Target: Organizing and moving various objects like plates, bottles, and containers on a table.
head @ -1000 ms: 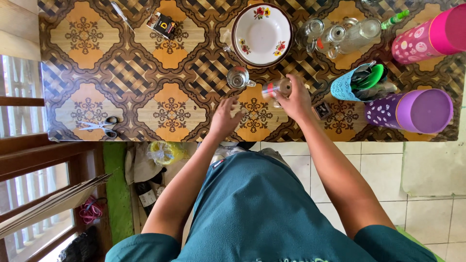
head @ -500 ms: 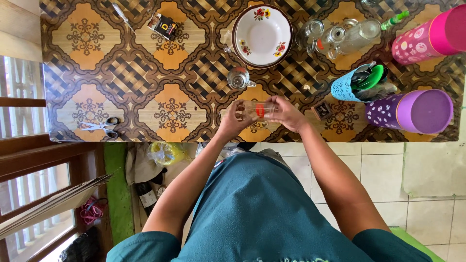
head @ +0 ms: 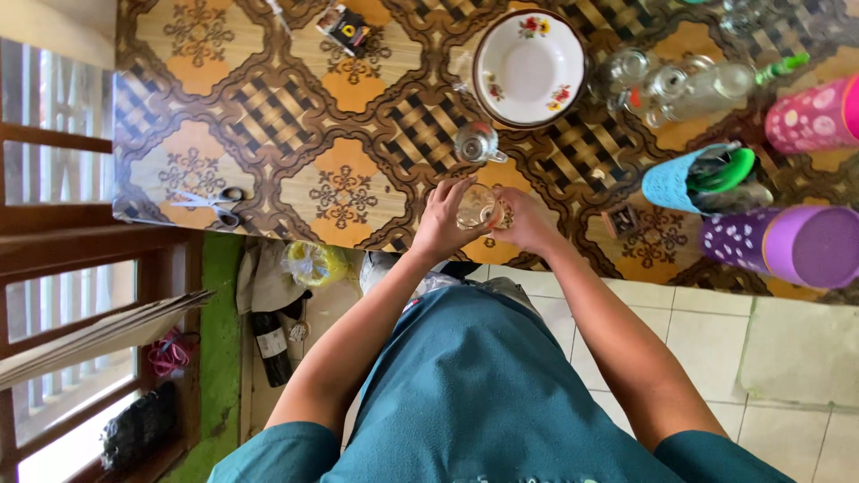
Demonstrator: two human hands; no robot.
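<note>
Head view, looking straight down over the person's teal shirt to a table [head: 268,107] with a brown and orange patterned cover. Both hands meet at the near table edge around one clear drinking glass [head: 475,207]. Left hand [head: 440,224]: fingers curled round the glass from its left side, thumb and fingertips closed on the wall. Right hand [head: 526,225]: closed against the glass from the right, fingers wrapped on that side. The glass is held between the two hands just above the table edge, its mouth turned roughly toward the camera; whether it rests on the cover I cannot tell. Just beyond the hands stands a small glass mug [head: 477,143] with a handle, apart from the held glass. Farther back, a white bowl [head: 530,68] with a dark rim and red flower prints. To its right, a cluster of clear glassware [head: 680,82]. Right side: a turquoise holder [head: 676,182] with cutlery and a green utensil, a purple spotted tumbler [head: 780,245] lying on its side, a pink spotted tumbler [head: 812,114] behind it. Left side of the table: scissors [head: 211,202] lying flat, well apart from the hands. A small dark box [head: 346,29] lies near the far edge.
</note>
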